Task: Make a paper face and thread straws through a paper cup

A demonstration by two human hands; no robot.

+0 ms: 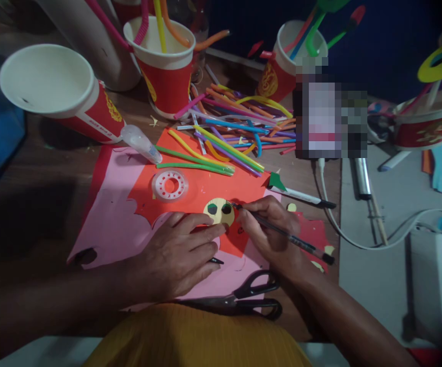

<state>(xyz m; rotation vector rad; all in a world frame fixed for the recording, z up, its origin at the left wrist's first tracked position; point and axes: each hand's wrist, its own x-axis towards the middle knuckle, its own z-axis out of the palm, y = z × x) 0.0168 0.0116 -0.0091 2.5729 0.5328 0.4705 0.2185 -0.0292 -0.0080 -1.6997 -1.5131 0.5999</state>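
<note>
A round yellow paper face (225, 219) with two dark eyes edged in green lies on a sheet of orange paper (198, 188). My left hand (185, 250) rests flat, its outstretched fingers on the lower left of the face. A small black pointed tip (216, 261) pokes out from beneath that hand; the rest is hidden. Between the fingers of my right hand (269, 229) is a dark pen (297, 242), its tip beside the right eye. Below both hands, black-handled scissors (240, 299) lie on pink paper (117, 204).
Drinking straws (240, 120) are heaped behind the orange paper, near a tape roll (170, 185) and a small clear bottle (140, 143). Paper cups (163, 81) stand at the back. On the right lie a white marker (301, 196) and a white cable (343, 237).
</note>
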